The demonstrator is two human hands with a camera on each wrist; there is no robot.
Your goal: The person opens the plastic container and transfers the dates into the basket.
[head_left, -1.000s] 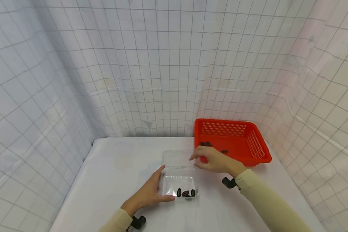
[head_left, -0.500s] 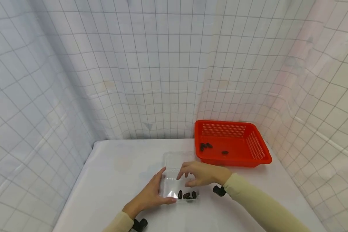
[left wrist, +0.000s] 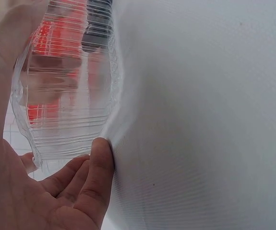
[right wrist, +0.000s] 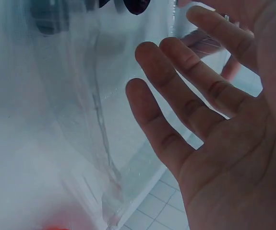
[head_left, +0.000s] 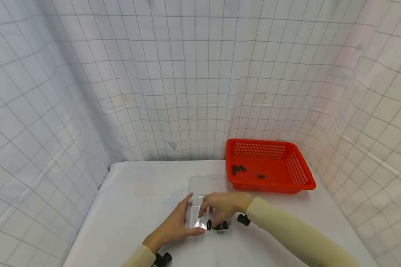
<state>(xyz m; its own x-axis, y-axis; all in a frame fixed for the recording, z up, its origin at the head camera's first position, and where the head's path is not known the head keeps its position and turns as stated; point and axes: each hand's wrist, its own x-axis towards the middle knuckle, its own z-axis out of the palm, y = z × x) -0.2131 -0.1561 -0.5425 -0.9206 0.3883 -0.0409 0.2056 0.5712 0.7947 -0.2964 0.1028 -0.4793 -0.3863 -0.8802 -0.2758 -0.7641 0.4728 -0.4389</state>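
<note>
A: Which step is shown, read from near to far?

B: At bottom centre, the clear container (head_left: 194, 213) is held by the left hand (head_left: 176, 225), its grip set around the left side with the thumb along the near edge. Dark oval pieces (head_left: 209, 224) are seen inside, by that edge. Over them the right hand (head_left: 223, 204) is poised; its grip is judged released, the fingers parted and nothing seen between them. The step is judged to be the arranging of pieces within the container.

A: What is called for by the next move?

B: In judgement, thumb and forefinger should be placed precisely and the container kept steady, since neighbouring pieces could easily be nudged.

A: And the counts?

B: Two hands and one container are seen. At least three pieces are shown in it; whether more are covered by the thumb cannot be told. One lid (head_left: 208, 184) is laid back beyond. At right of centre, one red basket (head_left: 270, 186) is carried by the worktop (head_left: 137, 193). Inside, one lone piece (head_left: 261, 176) is seen and, farther left, a cluster (head_left: 243, 168) of about four, too crowded for certainty.
</note>
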